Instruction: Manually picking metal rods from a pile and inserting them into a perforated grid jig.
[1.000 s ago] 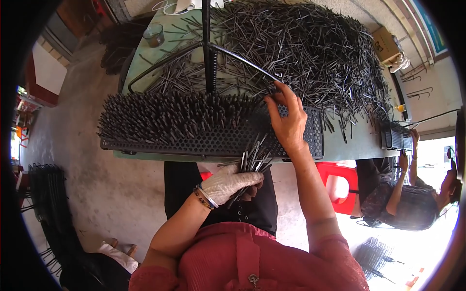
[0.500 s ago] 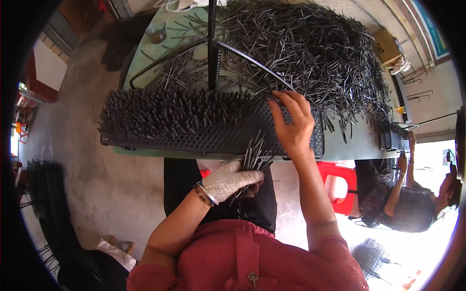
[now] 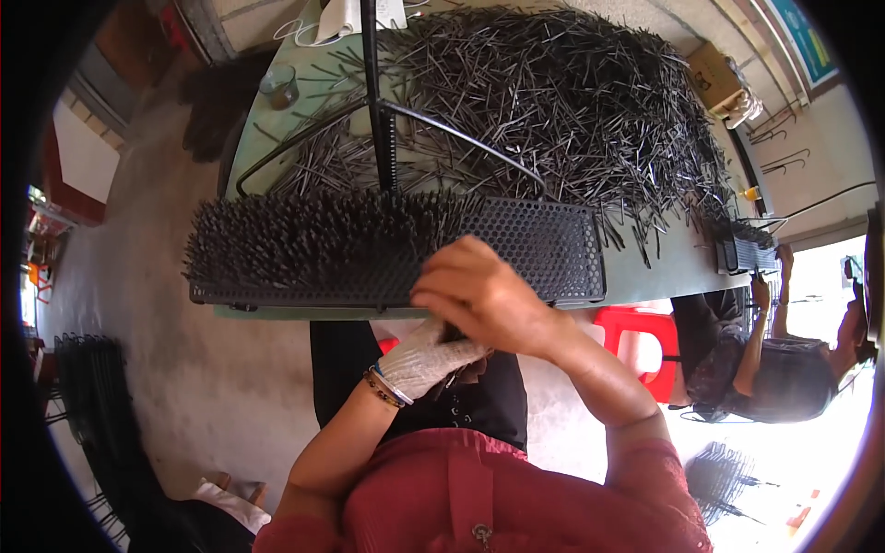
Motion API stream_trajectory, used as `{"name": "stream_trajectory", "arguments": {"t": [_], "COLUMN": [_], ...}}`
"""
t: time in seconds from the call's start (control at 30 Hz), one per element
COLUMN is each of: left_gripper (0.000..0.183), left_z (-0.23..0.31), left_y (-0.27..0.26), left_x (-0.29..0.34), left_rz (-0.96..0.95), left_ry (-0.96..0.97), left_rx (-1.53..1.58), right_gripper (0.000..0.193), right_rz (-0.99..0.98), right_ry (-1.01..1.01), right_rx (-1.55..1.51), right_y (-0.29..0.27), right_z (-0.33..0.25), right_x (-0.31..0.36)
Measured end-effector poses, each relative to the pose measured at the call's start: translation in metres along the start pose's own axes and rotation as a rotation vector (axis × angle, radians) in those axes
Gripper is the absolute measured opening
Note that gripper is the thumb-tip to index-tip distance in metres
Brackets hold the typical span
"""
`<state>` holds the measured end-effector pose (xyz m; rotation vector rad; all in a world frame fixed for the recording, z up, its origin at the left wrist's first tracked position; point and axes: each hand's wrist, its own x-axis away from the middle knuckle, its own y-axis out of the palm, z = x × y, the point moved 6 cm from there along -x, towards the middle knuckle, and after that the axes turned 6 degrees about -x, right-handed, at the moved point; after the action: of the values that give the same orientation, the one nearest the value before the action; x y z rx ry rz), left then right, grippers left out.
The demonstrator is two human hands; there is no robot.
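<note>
My left hand (image 3: 426,359), in a pale knitted glove, is closed around a bunch of thin black sticks (image 3: 449,380) in front of my lap. Most of that bunch is covered by my right hand (image 3: 484,293), which is bare and hovers just above it with the fingers curled in. What the right fingertips hold, if anything, is hidden. Beyond both hands, a black perforated rack (image 3: 539,241) lies along the table's near edge. Black sticks (image 3: 304,241) stand upright and packed in its left and middle holes; bare holes show at its right end.
A large heap of loose black sticks (image 3: 572,101) covers the green table (image 3: 267,143). A black metal frame (image 3: 385,138) rises behind the rack. A glass (image 3: 279,88) stands far left, a carton (image 3: 714,81) far right. Beside a red stool (image 3: 636,341), another person (image 3: 774,359) works at a similar rack.
My right hand has come from the rack's right part down and left, over the bunch in my left hand. The view has shifted slightly; the left hand stays closed on the sticks.
</note>
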<state>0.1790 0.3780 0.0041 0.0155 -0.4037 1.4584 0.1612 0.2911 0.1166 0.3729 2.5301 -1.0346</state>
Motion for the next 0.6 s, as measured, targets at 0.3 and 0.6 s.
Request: {"name": "stream_trajectory", "arguments": {"t": [0.3, 0.6], "left_gripper": [0.020, 0.028], "left_z": [0.007, 0.007], "left_y": [0.018, 0.020], "left_x": [0.000, -0.001], "left_rz": [0.021, -0.010], "left_ry": [-0.281, -0.334], "left_rx": [1.094, 1.061], "right_gripper": [0.018, 0.017], "right_rz": [0.793, 0.671], "right_ry": [0.396, 0.064], "right_rx": [-0.126, 0.348], "right_y": [-0.078, -0.067], "right_z": [0.080, 0.084], "right_x": [0.023, 0.016]}}
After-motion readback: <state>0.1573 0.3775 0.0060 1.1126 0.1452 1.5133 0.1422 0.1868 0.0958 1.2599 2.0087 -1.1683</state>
